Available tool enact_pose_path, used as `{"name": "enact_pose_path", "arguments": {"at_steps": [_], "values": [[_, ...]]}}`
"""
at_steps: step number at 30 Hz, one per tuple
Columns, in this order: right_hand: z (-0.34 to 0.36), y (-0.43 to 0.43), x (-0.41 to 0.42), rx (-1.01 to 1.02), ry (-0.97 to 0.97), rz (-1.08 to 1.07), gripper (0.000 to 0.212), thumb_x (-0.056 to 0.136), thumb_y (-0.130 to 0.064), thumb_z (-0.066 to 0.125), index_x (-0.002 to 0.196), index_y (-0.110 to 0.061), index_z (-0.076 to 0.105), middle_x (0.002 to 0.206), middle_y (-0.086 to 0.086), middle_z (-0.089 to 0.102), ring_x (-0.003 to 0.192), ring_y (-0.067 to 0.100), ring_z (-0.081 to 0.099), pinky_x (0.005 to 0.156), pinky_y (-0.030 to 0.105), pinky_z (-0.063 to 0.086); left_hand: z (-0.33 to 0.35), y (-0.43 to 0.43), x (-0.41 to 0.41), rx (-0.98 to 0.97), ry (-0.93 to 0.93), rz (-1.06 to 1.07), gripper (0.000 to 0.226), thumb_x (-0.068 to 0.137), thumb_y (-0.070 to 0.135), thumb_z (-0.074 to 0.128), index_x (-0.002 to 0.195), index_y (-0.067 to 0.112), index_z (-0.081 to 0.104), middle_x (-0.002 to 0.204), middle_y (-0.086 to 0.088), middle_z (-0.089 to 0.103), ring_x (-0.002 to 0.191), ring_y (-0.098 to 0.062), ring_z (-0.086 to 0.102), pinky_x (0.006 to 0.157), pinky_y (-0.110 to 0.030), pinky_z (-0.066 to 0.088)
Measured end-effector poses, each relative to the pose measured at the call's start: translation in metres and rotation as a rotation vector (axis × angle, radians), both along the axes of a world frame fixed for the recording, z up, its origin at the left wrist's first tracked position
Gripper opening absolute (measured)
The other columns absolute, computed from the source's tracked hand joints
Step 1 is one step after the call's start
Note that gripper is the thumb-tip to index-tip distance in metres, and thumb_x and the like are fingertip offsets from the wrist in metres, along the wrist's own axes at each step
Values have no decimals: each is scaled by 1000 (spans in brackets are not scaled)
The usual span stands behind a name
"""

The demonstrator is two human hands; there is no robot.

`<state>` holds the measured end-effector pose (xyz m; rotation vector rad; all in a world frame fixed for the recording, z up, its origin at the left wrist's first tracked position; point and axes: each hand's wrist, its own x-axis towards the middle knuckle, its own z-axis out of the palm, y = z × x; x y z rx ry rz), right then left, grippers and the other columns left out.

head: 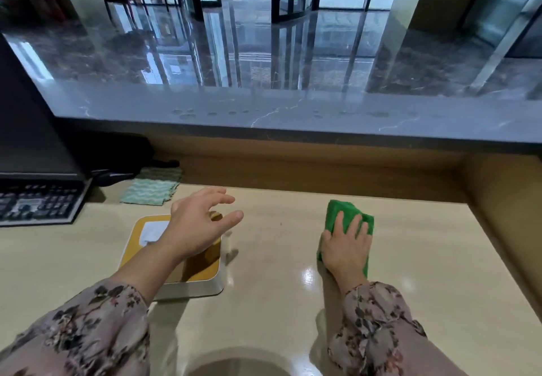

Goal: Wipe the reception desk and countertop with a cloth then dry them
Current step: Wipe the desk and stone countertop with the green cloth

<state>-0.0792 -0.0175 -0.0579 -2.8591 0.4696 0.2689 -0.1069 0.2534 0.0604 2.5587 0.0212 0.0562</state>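
Right grip (347,246) flat, released, pressing green cloth (340,211) onto counter (264,317) to wipe; left grip (199,226) released, hovers over tissue box (133,245)

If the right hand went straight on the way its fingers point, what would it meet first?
Bare desk lies ahead of the right hand and its cloth. First would likely come the wooden back panel under the countertop, though depth is unclear.
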Motion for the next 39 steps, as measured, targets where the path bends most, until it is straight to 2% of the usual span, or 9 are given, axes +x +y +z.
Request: {"name": "enact_pose_path", "arguments": {"at_steps": [5, 9, 11, 13, 17, 24, 27, 33, 39], "values": [[-4, 85, -46, -23, -13, 283, 62, 100, -44, 19, 152, -23, -8, 157, 16, -17, 146, 37, -10, 117, 45, -9, 4, -8, -7, -33, 47, -32, 59, 67, 72, 50, 113, 37, 65, 136, 14, 52, 128, -10, 44, 109, -41, 21], [-8, 108, -73, 24, -47, 470, 60, 84, -47, 35, 137, -24, 53, 143, 17, 46, 130, 36, 47, 112, 47, 30, 10, -19, -1, 6, 45, -76, 56, 72, 67, 53, 116, 35, 64, 138, 13, 52, 131, -9, 42, 106, -38, 21], [-14, 92, -77, 0, -32, 524, 59, 78, -51, 39, 128, -30, 60, 134, 10, 58, 120, 28, 58, 107, 40, 40, 13, -25, 3, 15, 57, -110, 56, 72, 66, 53, 117, 35, 64, 137, 13, 53, 130, -9, 44, 106, -38, 22], [-4, 66, -80, 38, 16, 532, 62, 80, -53, 36, 136, -32, 52, 142, 8, 50, 129, 27, 51, 112, 37, 29, 18, -28, 5, 15, 70, -133, 56, 71, 66, 52, 116, 35, 64, 136, 13, 53, 129, -10, 45, 106, -37, 24], [-7, 6, -79, 28, -35, 328, 72, 85, -52, 3, 153, -32, 9, 161, 6, 0, 149, 24, 0, 117, 35, -3, 20, -35, 9, 1, 101, -139, 55, 71, 66, 51, 115, 35, 64, 134, 14, 54, 129, -10, 44, 104, -36, 25], [16, -41, -70, 36, 52, 3, 60, 96, -18, 41, 152, -21, 20, 157, 14, 15, 143, 30, 20, 110, 36, 31, 27, -37, 7, -62, 111, -135, 41, 81, 58, 61, 115, 34, 63, 128, 14, 58, 124, -12, 49, 109, -43, 33], [41, -33, -59, 272, -24, -172, 49, 93, -10, 43, 141, -13, 41, 142, 15, 43, 127, 31, 43, 97, 33, 42, 32, -34, 4, -138, 137, -109, 52, 69, 69, 58, 109, 37, 65, 122, 15, 63, 119, -12, 55, 108, -46, 36], [65, -34, -16, 1333, 75, -682, 18, 85, -6, 58, 100, 4, 61, 93, 24, 60, 79, 34, 61, 84, 47, 54, 53, -36, 12, -239, 153, -68, 47, 77, 57, 65, 117, 32, 63, 119, 12, 63, 116, -12, 56, 103, -42, 45], [145, -32, 12, 1740, 63, -499, 16, 82, 0, 54, 94, 9, 60, 80, 26, 57, 65, 35, 58, 54, 39, 56, 73, -43, 30, -300, 99, -10, 42, 82, 46, 68, 120, 28, 62, 123, 8, 63, 118, -13, 56, 103, -44, 45]]}}
